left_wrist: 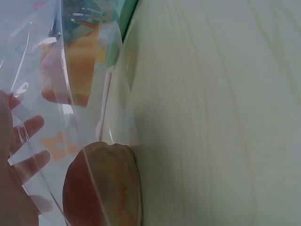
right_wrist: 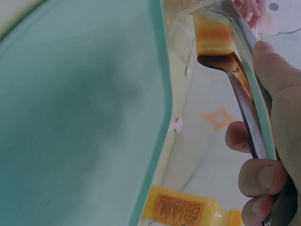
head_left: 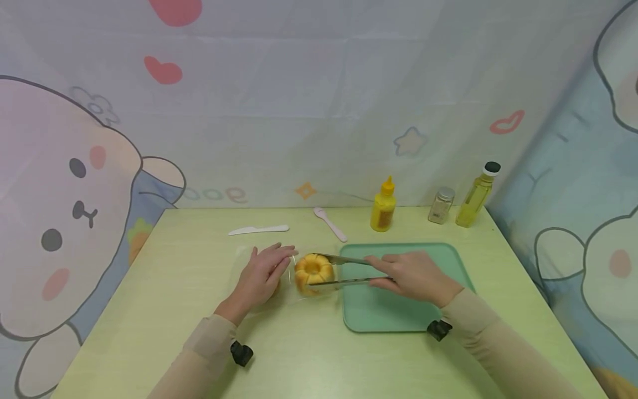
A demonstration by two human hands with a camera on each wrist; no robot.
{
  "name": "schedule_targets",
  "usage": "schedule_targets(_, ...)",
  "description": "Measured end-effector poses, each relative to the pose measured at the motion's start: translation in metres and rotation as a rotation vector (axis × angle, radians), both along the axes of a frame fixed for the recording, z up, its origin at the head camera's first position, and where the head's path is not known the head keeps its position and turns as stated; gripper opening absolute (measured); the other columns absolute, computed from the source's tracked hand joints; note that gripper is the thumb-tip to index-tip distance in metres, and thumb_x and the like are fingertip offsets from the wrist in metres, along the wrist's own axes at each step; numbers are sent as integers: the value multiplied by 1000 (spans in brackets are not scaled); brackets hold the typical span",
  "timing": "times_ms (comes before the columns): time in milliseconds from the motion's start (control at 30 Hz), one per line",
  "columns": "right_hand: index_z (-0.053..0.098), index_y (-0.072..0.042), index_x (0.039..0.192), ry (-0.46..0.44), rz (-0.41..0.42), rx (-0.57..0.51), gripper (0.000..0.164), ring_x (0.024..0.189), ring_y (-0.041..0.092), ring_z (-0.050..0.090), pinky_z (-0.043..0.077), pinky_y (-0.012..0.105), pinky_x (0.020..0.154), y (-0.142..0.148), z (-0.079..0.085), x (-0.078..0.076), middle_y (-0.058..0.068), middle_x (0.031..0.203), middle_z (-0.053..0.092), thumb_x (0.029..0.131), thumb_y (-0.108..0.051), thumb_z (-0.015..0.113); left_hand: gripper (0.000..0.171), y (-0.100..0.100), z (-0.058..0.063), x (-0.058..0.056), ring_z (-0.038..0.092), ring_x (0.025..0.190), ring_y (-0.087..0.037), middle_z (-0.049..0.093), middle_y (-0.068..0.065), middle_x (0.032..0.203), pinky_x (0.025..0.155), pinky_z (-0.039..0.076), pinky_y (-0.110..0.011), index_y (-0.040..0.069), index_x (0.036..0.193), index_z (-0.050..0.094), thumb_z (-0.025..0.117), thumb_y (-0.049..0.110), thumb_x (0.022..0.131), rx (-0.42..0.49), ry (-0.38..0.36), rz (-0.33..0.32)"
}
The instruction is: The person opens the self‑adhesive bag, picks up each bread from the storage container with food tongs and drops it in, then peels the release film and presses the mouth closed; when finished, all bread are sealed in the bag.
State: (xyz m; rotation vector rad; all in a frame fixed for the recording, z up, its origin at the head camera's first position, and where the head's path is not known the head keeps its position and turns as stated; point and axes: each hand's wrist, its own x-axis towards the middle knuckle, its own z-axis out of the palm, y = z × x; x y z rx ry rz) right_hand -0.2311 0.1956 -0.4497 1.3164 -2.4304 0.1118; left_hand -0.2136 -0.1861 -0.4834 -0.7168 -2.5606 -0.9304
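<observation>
My right hand (head_left: 411, 274) grips metal tongs (head_left: 351, 260) by their arms. The tongs' ends lie on either side of a round golden bread roll (head_left: 314, 274), flower-shaped with a dip in its middle. The roll is in or just over clear plastic packaging (head_left: 294, 296). My left hand (head_left: 264, 274) is over the packaging's left part, fingers extended and against the clear plastic. In the left wrist view, a transparent sheet (left_wrist: 66, 113) stands in front of the fingers (left_wrist: 30, 165). Another bread roll (left_wrist: 101, 188) lies under that hand, mostly hidden in the head view.
A green tray (head_left: 399, 316) lies right of the packaging, under my right hand. Behind are a white plastic knife (head_left: 259, 229), a pale pink fork-like utensil (head_left: 330, 224), a yellow squeeze bottle (head_left: 383, 208), a shaker jar (head_left: 441, 206) and an oil bottle (head_left: 476, 197).
</observation>
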Motion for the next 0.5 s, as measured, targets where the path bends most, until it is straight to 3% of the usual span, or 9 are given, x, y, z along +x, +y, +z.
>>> schedule_targets(300, 68, -19, 132, -24, -26, 13, 48, 49, 3, 29, 23, 21, 43, -18, -3, -4, -10, 70, 52, 101, -56, 64, 26, 2, -1, -1, 56, 138, -43, 68, -9, 141, 109, 26, -84, 15, 130, 73, 59, 15, 108, -30, 35, -24)
schedule_targets(500, 68, -20, 130, -9, -15, 27, 48, 49, 4, 31, 23, 22, 43, -31, -5, -5, -10, 69, 52, 99, -56, 67, 25, 4, -1, 1, 56, 138, -42, 69, -8, 140, 110, 18, -87, 15, 128, 74, 61, 16, 107, -25, 56, -28)
